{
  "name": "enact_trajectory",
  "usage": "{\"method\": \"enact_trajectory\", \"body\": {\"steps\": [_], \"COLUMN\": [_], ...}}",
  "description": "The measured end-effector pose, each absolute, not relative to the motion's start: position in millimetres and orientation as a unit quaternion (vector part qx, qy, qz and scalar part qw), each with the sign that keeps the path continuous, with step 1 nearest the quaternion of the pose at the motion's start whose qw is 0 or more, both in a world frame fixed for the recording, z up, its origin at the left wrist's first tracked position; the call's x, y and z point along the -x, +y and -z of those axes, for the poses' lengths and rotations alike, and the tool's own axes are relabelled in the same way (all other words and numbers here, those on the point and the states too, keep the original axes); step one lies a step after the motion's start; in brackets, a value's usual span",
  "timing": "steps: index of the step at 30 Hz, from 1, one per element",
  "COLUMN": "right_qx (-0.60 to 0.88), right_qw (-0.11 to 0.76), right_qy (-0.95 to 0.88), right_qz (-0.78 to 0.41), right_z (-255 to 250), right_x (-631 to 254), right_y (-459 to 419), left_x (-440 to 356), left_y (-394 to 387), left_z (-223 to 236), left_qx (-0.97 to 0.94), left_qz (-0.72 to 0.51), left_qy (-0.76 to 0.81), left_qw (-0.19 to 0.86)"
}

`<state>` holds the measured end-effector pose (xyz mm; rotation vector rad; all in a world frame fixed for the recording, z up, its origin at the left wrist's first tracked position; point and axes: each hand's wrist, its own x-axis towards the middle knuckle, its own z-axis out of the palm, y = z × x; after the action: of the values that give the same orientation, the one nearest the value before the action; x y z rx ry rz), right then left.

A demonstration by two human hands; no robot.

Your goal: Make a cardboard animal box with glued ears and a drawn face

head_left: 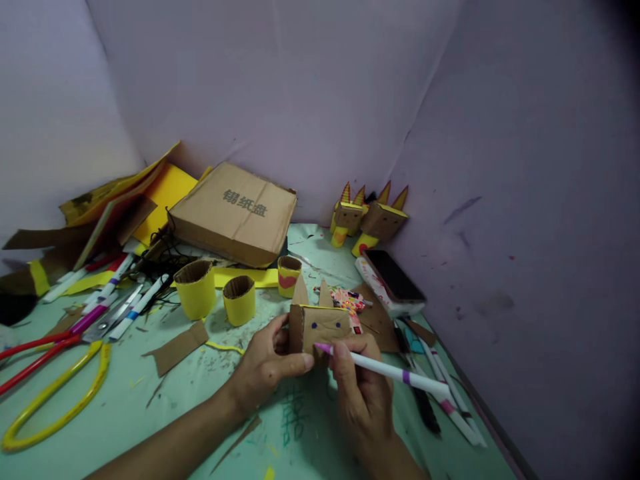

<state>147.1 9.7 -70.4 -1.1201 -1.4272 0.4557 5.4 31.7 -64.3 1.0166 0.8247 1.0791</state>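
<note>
A small cardboard box figure [327, 321], with two pointed ears on top and two dark blue dot eyes, stands upright in my left hand [270, 360]. That hand is closed on its left side, the thumb along the lower front edge. My right hand [363, 387] grips a white marker pen [390, 368] with a purple tip. The tip is at the front face, below the left eye; whether it touches the cardboard I cannot tell. Behind the figure lies a colourful patterned piece [350, 300], partly hidden by it.
Yellow cardboard tubes [195, 291] stand left of the figure. Scissors [103, 327] and markers [140, 307] lie at far left. A closed cardboard box [235, 213] sits behind. Two finished-looking horned figures [384, 220] stand at the back right, near a phone [395, 275]. More pens [457, 413] lie right.
</note>
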Motion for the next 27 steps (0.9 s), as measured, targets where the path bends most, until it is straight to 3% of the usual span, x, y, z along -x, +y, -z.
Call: {"method": "enact_trajectory", "body": {"steps": [27], "right_qx": [0.468], "right_qw": [0.583], "right_qy": [-0.641], "right_qz": [-0.174], "right_z": [71.7], "right_x": [-150.8], "right_y": [13.5], "left_x": [-6.0], "left_y": [32.4], "left_z": [65.0], "left_qx": [-0.445], "left_qz": [-0.483], "left_qy": [0.372], "left_qw": [0.656]}}
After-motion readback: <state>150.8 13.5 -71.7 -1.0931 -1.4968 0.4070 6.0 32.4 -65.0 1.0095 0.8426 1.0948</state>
